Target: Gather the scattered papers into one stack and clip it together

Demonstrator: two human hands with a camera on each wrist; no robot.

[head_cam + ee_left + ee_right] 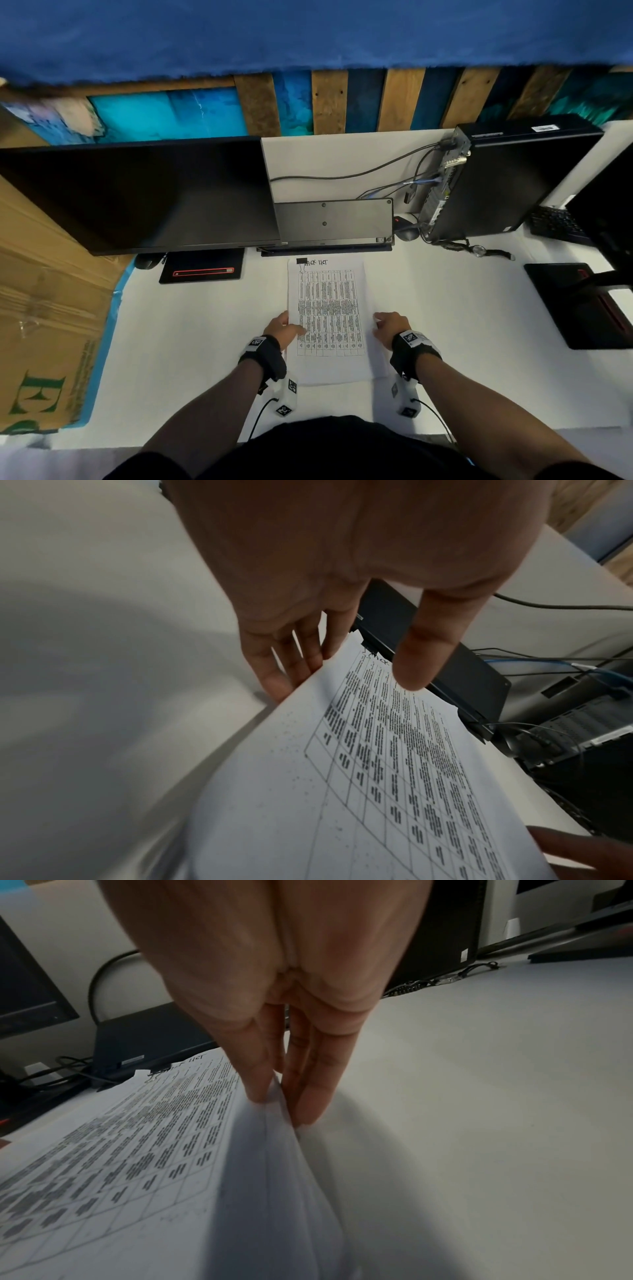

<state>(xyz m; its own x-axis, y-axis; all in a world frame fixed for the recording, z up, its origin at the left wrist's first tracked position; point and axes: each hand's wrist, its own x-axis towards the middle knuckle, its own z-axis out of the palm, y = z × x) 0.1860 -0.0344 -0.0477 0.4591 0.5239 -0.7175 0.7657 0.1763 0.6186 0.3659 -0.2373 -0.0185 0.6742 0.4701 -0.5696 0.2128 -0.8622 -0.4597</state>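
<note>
Your right hand point(390, 325) pinches the thin printed stack point(329, 308) edge, bowed in wrist view; left hand point(284, 329) fingers straight alongside.

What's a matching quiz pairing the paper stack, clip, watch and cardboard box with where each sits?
1. paper stack
2. clip
3. watch
4. cardboard box

A. at the left end of the desk
B. by the base of the computer tower
C. on the stack's top left corner
D. between left hand and right hand

Pairs: 1-D, 2-C, 3-B, 4-A
</note>
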